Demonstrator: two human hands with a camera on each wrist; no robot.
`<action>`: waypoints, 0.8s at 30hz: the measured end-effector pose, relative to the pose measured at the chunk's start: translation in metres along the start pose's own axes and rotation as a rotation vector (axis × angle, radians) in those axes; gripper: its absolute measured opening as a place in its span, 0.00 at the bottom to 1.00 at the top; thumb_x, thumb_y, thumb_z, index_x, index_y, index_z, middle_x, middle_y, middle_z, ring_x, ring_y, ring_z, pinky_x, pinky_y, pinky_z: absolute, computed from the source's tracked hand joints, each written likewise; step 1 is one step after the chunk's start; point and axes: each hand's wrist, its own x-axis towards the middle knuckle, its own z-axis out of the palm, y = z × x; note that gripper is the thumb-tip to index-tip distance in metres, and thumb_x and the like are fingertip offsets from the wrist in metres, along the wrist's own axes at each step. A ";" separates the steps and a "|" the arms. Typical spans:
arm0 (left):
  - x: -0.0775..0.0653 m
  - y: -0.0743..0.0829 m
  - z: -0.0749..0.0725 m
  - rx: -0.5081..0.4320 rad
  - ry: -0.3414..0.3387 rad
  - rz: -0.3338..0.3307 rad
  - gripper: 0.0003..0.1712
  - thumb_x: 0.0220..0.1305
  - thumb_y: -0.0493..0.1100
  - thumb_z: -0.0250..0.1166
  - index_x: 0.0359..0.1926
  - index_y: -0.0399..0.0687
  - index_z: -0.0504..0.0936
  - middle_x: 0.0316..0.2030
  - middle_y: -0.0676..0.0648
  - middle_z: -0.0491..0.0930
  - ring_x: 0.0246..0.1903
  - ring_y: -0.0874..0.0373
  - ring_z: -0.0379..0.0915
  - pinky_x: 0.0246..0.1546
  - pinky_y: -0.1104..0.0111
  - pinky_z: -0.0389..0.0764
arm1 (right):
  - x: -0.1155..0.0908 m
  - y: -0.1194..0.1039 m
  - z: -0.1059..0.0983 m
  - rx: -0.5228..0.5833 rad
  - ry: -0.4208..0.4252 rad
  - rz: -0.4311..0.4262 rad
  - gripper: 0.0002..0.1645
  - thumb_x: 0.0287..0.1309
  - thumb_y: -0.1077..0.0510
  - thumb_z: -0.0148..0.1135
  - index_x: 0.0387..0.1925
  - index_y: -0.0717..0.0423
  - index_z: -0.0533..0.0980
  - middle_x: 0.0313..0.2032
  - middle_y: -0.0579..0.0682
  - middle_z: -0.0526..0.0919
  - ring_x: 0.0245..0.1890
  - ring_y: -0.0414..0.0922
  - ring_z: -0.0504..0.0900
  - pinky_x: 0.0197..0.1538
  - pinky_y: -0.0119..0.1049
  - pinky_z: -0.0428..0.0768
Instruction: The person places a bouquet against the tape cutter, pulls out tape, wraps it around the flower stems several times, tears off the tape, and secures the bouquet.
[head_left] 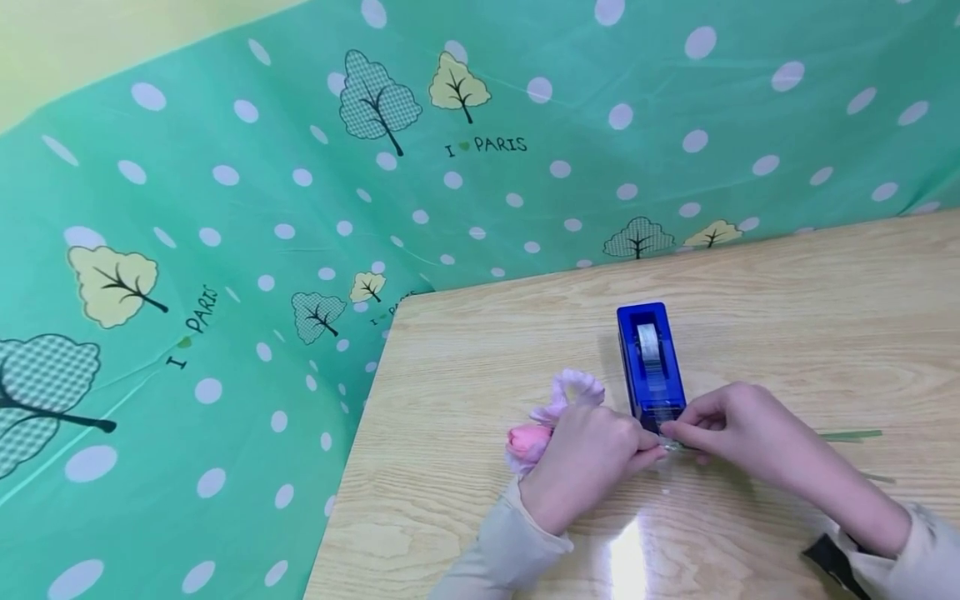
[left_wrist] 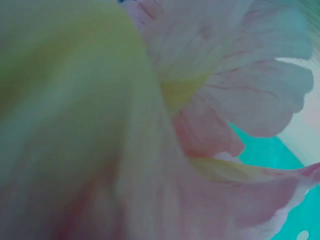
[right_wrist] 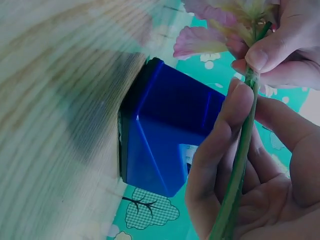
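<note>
Artificial flowers with pink petals (head_left: 528, 442) lie under and beside my left hand (head_left: 588, 458), which pinches their green stem (right_wrist: 237, 170) close below the blooms. My right hand (head_left: 738, 425) holds the same stem a little lower, its thumb and fingertips near the left fingertips. A bit of clear tape (right_wrist: 254, 77) shows on the stem between the hands. Just beyond them stands a blue tape dispenser (head_left: 675, 383) with a roll of tape (head_left: 648, 343) in it. In the left wrist view large blurred petals (left_wrist: 260, 100) fill most of the picture.
Thin green stems (head_left: 851, 435) reach out past the right forearm over the wooden table (head_left: 465, 375). A dark strap end (head_left: 832, 562) hangs at the right cuff. Behind and to the left, a green dotted cloth (head_left: 225, 333) borders the table.
</note>
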 end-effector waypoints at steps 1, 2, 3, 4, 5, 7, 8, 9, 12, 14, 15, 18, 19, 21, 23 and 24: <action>0.000 0.000 0.000 0.000 -0.006 0.004 0.10 0.63 0.62 0.66 0.27 0.73 0.88 0.20 0.69 0.81 0.18 0.76 0.71 0.27 0.79 0.71 | 0.000 0.000 0.000 0.003 -0.001 0.013 0.15 0.64 0.49 0.65 0.21 0.43 0.83 0.15 0.36 0.76 0.15 0.31 0.67 0.20 0.28 0.66; 0.000 0.000 0.000 -0.003 -0.015 0.006 0.10 0.63 0.61 0.65 0.27 0.73 0.88 0.21 0.69 0.82 0.19 0.76 0.72 0.26 0.80 0.71 | 0.001 -0.001 0.001 0.003 -0.004 0.028 0.16 0.65 0.48 0.64 0.20 0.43 0.83 0.14 0.36 0.75 0.15 0.32 0.66 0.20 0.29 0.65; 0.001 0.000 0.000 -0.005 -0.025 0.008 0.09 0.63 0.61 0.65 0.28 0.74 0.88 0.22 0.69 0.82 0.19 0.76 0.73 0.26 0.80 0.71 | 0.002 -0.001 0.002 -0.001 -0.002 0.040 0.17 0.65 0.47 0.64 0.20 0.43 0.82 0.14 0.36 0.74 0.15 0.32 0.64 0.20 0.29 0.64; 0.001 0.000 0.000 -0.003 -0.035 0.009 0.09 0.64 0.61 0.65 0.29 0.74 0.88 0.23 0.69 0.83 0.20 0.76 0.74 0.27 0.79 0.71 | 0.002 -0.001 0.002 -0.007 0.003 0.052 0.18 0.65 0.46 0.63 0.19 0.43 0.82 0.14 0.36 0.72 0.15 0.32 0.63 0.20 0.29 0.63; 0.001 0.000 0.000 -0.002 -0.043 0.011 0.09 0.64 0.61 0.65 0.30 0.74 0.88 0.23 0.69 0.83 0.21 0.76 0.74 0.27 0.79 0.71 | 0.003 -0.001 0.003 -0.016 0.010 0.061 0.18 0.65 0.45 0.63 0.19 0.42 0.82 0.13 0.36 0.71 0.15 0.33 0.62 0.21 0.29 0.63; 0.001 0.000 0.000 0.004 -0.052 0.013 0.08 0.64 0.61 0.65 0.31 0.75 0.89 0.25 0.69 0.84 0.22 0.76 0.76 0.31 0.78 0.72 | 0.005 -0.001 0.004 -0.033 0.032 0.065 0.19 0.65 0.45 0.63 0.18 0.41 0.82 0.13 0.36 0.69 0.16 0.33 0.60 0.20 0.29 0.61; 0.001 0.001 0.001 0.007 -0.054 0.015 0.08 0.64 0.62 0.65 0.31 0.75 0.89 0.25 0.69 0.84 0.23 0.76 0.77 0.33 0.77 0.72 | 0.005 -0.001 0.005 -0.040 0.042 0.061 0.18 0.65 0.45 0.64 0.18 0.40 0.82 0.13 0.35 0.69 0.16 0.33 0.59 0.20 0.29 0.61; 0.002 0.001 0.001 0.010 -0.055 0.017 0.08 0.64 0.62 0.65 0.31 0.76 0.88 0.25 0.69 0.84 0.23 0.76 0.76 0.33 0.77 0.72 | 0.005 0.000 0.005 -0.043 0.053 0.056 0.17 0.64 0.46 0.64 0.19 0.40 0.83 0.13 0.35 0.70 0.16 0.33 0.59 0.20 0.29 0.61; 0.002 0.000 0.002 0.022 -0.062 0.018 0.09 0.64 0.62 0.64 0.30 0.76 0.88 0.24 0.69 0.83 0.22 0.75 0.76 0.32 0.76 0.72 | 0.007 0.000 0.006 -0.049 0.077 0.031 0.14 0.62 0.48 0.67 0.21 0.40 0.85 0.15 0.33 0.75 0.16 0.32 0.61 0.21 0.29 0.63; 0.002 0.000 0.003 0.039 -0.064 0.018 0.09 0.63 0.63 0.64 0.29 0.76 0.87 0.23 0.69 0.83 0.21 0.74 0.75 0.31 0.75 0.72 | 0.007 0.000 0.007 -0.065 0.091 0.018 0.12 0.60 0.49 0.68 0.21 0.40 0.85 0.17 0.32 0.78 0.17 0.31 0.63 0.22 0.29 0.65; 0.002 0.000 0.003 0.047 -0.064 0.016 0.10 0.63 0.63 0.64 0.28 0.76 0.87 0.22 0.69 0.82 0.21 0.74 0.74 0.30 0.75 0.72 | 0.008 0.000 0.008 -0.074 0.098 0.014 0.11 0.60 0.49 0.69 0.22 0.40 0.86 0.18 0.32 0.79 0.17 0.31 0.64 0.23 0.29 0.66; 0.002 0.000 0.004 0.067 -0.067 0.012 0.12 0.63 0.64 0.64 0.25 0.75 0.85 0.20 0.69 0.81 0.20 0.73 0.73 0.29 0.74 0.72 | 0.008 -0.001 0.009 -0.104 0.115 0.011 0.10 0.58 0.49 0.70 0.22 0.39 0.86 0.18 0.31 0.80 0.16 0.31 0.66 0.23 0.29 0.66; 0.002 0.000 0.004 0.070 -0.070 0.009 0.12 0.63 0.64 0.64 0.25 0.75 0.85 0.20 0.69 0.80 0.19 0.73 0.73 0.29 0.74 0.72 | 0.008 -0.001 0.010 -0.114 0.119 0.012 0.10 0.58 0.49 0.71 0.21 0.39 0.86 0.18 0.31 0.80 0.16 0.31 0.66 0.23 0.29 0.66; 0.002 0.001 0.004 0.074 -0.077 0.005 0.12 0.64 0.64 0.63 0.25 0.75 0.85 0.20 0.69 0.80 0.19 0.74 0.73 0.27 0.75 0.71 | 0.008 -0.002 0.010 -0.145 0.132 0.012 0.10 0.56 0.49 0.72 0.20 0.38 0.85 0.16 0.31 0.79 0.16 0.32 0.65 0.23 0.29 0.65; 0.002 0.002 0.005 0.076 -0.089 0.002 0.12 0.65 0.64 0.63 0.26 0.75 0.86 0.20 0.69 0.80 0.19 0.74 0.73 0.24 0.77 0.69 | 0.008 -0.003 0.011 -0.181 0.146 0.005 0.12 0.55 0.50 0.73 0.18 0.37 0.84 0.15 0.30 0.78 0.15 0.32 0.64 0.22 0.30 0.63; 0.002 0.002 0.006 0.079 -0.095 0.001 0.12 0.65 0.63 0.62 0.27 0.75 0.86 0.21 0.69 0.80 0.19 0.74 0.73 0.23 0.77 0.68 | 0.008 -0.003 0.011 -0.199 0.152 0.001 0.12 0.54 0.50 0.73 0.17 0.37 0.83 0.14 0.30 0.77 0.15 0.32 0.64 0.21 0.30 0.63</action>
